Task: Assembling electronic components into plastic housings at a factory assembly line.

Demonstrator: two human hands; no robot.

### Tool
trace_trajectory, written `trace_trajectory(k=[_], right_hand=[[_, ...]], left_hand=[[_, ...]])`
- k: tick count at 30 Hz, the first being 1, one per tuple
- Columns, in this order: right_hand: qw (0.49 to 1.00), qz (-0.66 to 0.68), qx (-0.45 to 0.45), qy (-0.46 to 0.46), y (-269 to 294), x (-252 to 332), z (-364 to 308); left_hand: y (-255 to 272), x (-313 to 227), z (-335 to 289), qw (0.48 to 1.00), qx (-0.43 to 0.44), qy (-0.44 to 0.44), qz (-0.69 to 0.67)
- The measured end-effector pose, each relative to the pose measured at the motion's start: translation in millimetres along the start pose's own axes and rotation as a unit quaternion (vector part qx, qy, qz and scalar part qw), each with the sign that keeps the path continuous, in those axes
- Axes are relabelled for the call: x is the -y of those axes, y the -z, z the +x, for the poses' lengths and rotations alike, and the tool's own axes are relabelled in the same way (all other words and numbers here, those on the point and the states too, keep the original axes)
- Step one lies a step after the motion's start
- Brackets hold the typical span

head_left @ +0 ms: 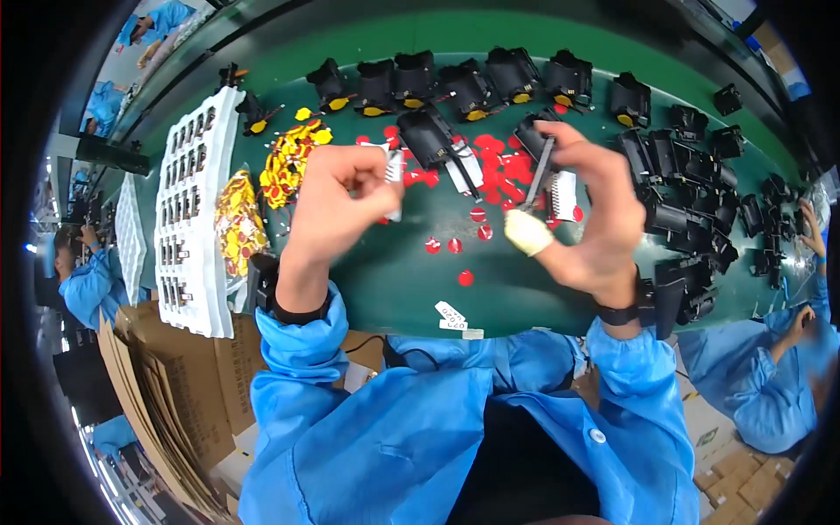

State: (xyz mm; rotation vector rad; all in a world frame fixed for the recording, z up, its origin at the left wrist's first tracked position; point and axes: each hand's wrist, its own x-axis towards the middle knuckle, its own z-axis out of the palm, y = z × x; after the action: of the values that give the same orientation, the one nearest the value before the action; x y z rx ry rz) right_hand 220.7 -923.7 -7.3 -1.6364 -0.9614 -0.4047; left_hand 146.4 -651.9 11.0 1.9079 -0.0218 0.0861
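My left hand point(337, 197) hovers over the green table with its fingers curled in a pinch. A white, dark-striped strip point(395, 184) shows right beside those fingertips; whether they hold it I cannot tell. Between the fingers and thumb of my right hand point(599, 214) is a slim grey bar-shaped tool point(541, 171), slanting down towards the thumb. A pale yellow finger cot point(528, 232) covers that thumb tip. Ahead, between both hands, lies a black plastic housing point(426, 137). Another black housing point(530, 134) sits partly hidden behind the right fingers. Red discs point(503, 175) are scattered around them.
Black housings with yellow discs point(376, 87) line the far side. More black housings point(691, 184) crowd the right. At left stand a white tray point(197, 254) of small parts, loose yellow discs point(293, 157) and a bag of yellow pieces point(241, 227). A co-worker's sleeve point(761, 376) is at right.
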Motion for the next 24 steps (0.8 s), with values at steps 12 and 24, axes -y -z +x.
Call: trace_trajectory(k=[12,24], right_hand=[[0.999,-0.03,0.001,-0.034,-1.4,4.9,4.3],[0.967,0.218,-0.06,-0.113,9.1,4.8,9.3]], left_hand=[[-12.9,-23.2,5.5,0.885,-0.144,-0.032,0.441],[-42.5,-38.8,24.8,0.868,-0.058,-0.314,0.38]])
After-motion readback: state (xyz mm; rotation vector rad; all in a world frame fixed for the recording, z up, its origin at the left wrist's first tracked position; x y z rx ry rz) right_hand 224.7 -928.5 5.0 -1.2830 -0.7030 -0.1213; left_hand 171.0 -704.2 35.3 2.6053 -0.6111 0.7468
